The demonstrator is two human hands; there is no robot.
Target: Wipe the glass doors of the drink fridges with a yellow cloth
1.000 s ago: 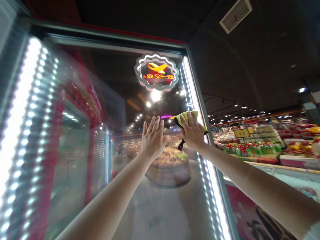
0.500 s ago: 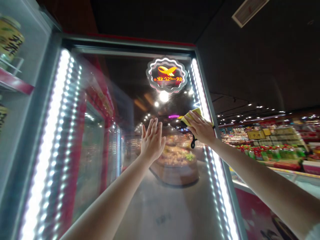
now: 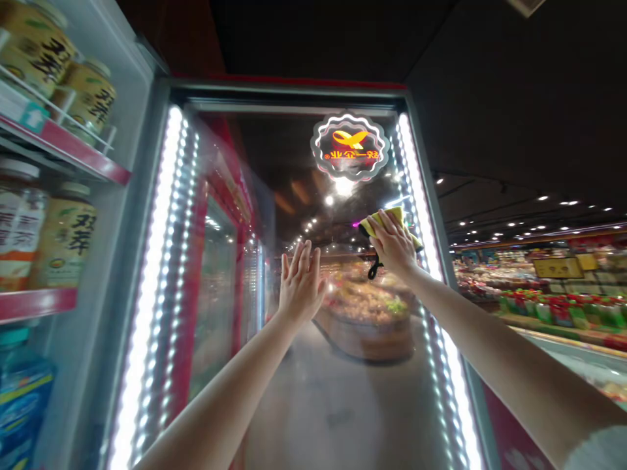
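Note:
A glass cooler door point(image 3: 343, 398) stands swung out in front of me, lit by LED strips down both sides. My right hand point(image 3: 396, 248) holds a yellow cleaning cloth point(image 3: 396, 214) with black edging flat against the glass, near the right light strip point(image 3: 422, 189). A black loop point(image 3: 375, 267) dangles from the cloth. My left hand point(image 3: 301, 284) is raised with its fingers stretched out, palm towards the middle of the pane; whether it touches the glass I cannot tell. Above both hands, a scalloped lit sign point(image 3: 350, 147) shows reversed lettering.
On the left, cooler shelves point(image 3: 39, 303) carry several bottles, among them a yellow-labelled bottle point(image 3: 63, 238) and a blue bottle point(image 3: 24, 398). The door's grey frame point(image 3: 434, 215) borders open shop space. Beyond lie produce displays point(image 3: 563, 307) and, through the glass, a rounded wooden stand point(image 3: 375, 336).
My view has turned left, bringing more shelves and bottles into sight. Against the door, my right hand and the cloth have shifted left, away from the light strip; my left hand has also shifted left.

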